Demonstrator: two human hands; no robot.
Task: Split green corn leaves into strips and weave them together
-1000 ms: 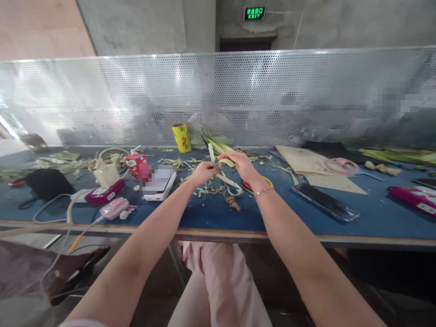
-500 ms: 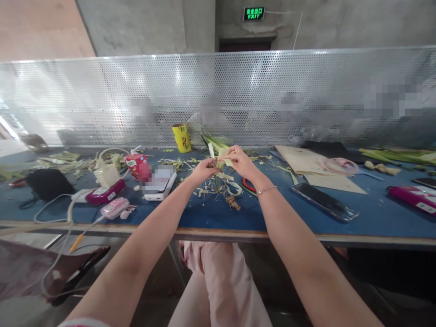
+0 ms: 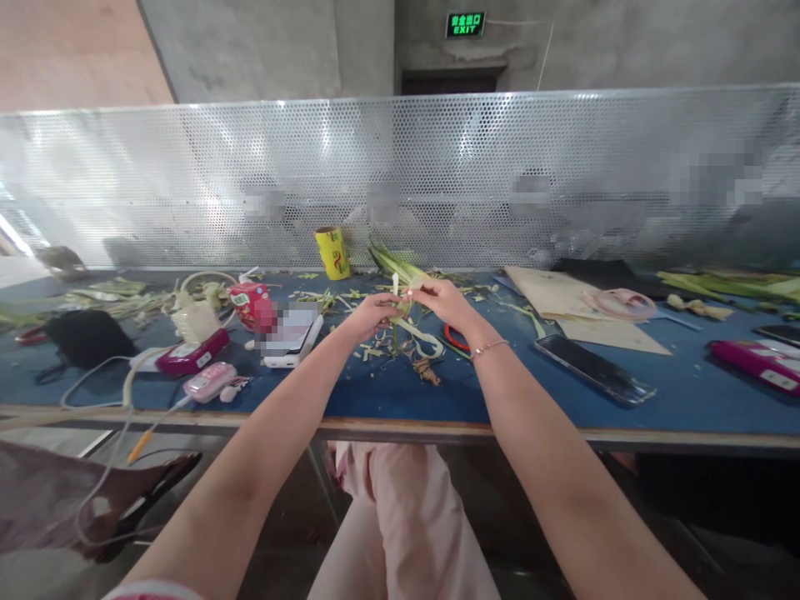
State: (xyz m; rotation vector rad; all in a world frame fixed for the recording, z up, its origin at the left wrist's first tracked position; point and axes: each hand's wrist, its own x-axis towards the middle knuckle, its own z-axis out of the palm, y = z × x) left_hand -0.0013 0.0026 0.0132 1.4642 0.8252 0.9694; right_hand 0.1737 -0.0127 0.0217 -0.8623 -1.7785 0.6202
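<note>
Both my hands are stretched out over the blue table (image 3: pixel 387 392) and meet at its middle. My left hand (image 3: pixel 370 315) is closed in a pinch on a pale green leaf strip (image 3: pixel 403 305). My right hand (image 3: pixel 445 302), with a thin bracelet at the wrist, pinches the same strip from the right. A loose loop of the strip (image 3: pixel 426 342) hangs down to the table below my hands. Cut leaf scraps (image 3: pixel 427 372) lie under them.
A yellow roll (image 3: pixel 333 252) and a bundle of green leaves (image 3: pixel 395 265) stand by the perforated metal screen. At left lie a white device (image 3: pixel 289 335), pink gadgets (image 3: pixel 191 353), cables and a black pouch (image 3: pixel 87 337). At right lie a phone (image 3: pixel 593 369), cardboard (image 3: pixel 578 308) and a magenta case (image 3: pixel 756 365).
My hands have shifted slightly while working the strip; its upright end now stands shorter between my fingers. The right hand rose a little, then came back down.
</note>
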